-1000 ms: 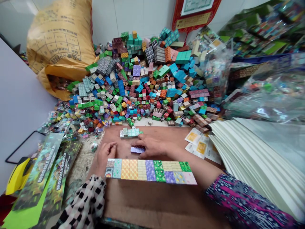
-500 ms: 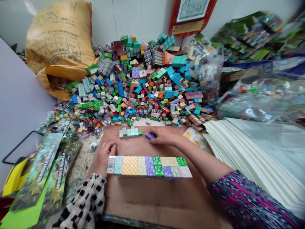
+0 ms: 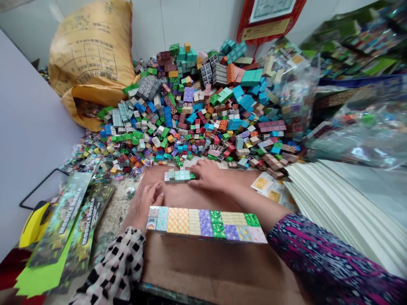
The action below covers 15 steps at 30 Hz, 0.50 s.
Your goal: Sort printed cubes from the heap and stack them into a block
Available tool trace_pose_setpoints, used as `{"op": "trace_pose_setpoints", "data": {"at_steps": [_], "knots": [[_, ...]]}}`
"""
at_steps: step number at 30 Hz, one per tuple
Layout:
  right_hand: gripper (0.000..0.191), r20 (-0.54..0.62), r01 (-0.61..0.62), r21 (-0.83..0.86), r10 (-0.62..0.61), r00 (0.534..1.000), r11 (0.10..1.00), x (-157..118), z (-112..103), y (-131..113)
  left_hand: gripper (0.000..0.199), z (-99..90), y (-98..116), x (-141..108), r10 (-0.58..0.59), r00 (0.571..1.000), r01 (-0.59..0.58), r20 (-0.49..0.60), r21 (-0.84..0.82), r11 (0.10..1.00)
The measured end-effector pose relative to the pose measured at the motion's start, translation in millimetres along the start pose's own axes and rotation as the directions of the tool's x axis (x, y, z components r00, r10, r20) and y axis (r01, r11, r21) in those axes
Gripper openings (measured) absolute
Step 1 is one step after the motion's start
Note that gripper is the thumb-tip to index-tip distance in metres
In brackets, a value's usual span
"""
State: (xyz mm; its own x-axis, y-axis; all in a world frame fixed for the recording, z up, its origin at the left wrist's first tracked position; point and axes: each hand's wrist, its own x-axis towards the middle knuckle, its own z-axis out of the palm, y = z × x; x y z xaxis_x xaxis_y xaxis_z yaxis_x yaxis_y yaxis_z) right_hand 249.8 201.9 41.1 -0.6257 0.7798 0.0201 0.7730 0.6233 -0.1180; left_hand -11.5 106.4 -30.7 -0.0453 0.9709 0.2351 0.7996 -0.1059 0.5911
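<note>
Across the brown board (image 3: pixel 197 190) lies a long row of patterned cube blocks (image 3: pixel 206 226) in orange, purple, green and cream. My left hand (image 3: pixel 146 203) rests on the board just above the row's left end, holding nothing. Farther up, a small cluster of green and teal blocks (image 3: pixel 178 175) sits close to the fingertips of my right hand (image 3: pixel 206 174). That hand lies palm down on the board. The purple block is out of sight, and I cannot tell whether the hand covers it.
A huge heap of loose cube blocks (image 3: pixel 187 114) rises behind the board. A yellow woven sack (image 3: pixel 92 55) slumps at its left. Printed game sleeves (image 3: pixel 63 224) lie to the left, and a stack of white sheets (image 3: pixel 340 212) and plastic bags (image 3: pixel 359 140) to the right.
My right hand has slid left to the small cluster. The purple block beside it earlier no longer shows. The view has shifted slightly, and my left hand stays by the row.
</note>
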Motion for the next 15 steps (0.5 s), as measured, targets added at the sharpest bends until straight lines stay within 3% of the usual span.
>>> {"op": "trace_pose_setpoints", "data": {"at_steps": [6, 9, 12, 15], "knots": [[0.039, -0.015, -0.027, 0.109, 0.028, 0.999, 0.994, 3.8, 11.0, -3.1, 0.058, 2.4, -2.1, 7.3, -0.006, 0.988, -0.029, 0.154, 0.223, 0.974], [0.042, -0.016, -0.040, 0.123, 0.042, 0.999, 0.992, 7.6, 16.2, -2.8, 0.061, -1.8, 3.1, 18.3, -0.028, 0.984, -0.024, 0.178, 0.285, 0.958], [0.044, 0.001, -0.045, 0.131, 0.046, 0.999, 0.990, 7.8, 11.7, -4.6, 0.059, -4.5, 5.6, 30.8, -0.023, 0.980, -0.036, 0.196, 0.290, 0.956], [0.047, 0.045, -0.052, 0.131, 0.046, 0.998, 0.990, 2.5, 2.7, -5.8, 0.050, -0.8, 1.3, 38.7, 0.026, 0.989, -0.053, 0.147, 0.187, 0.981]]}}
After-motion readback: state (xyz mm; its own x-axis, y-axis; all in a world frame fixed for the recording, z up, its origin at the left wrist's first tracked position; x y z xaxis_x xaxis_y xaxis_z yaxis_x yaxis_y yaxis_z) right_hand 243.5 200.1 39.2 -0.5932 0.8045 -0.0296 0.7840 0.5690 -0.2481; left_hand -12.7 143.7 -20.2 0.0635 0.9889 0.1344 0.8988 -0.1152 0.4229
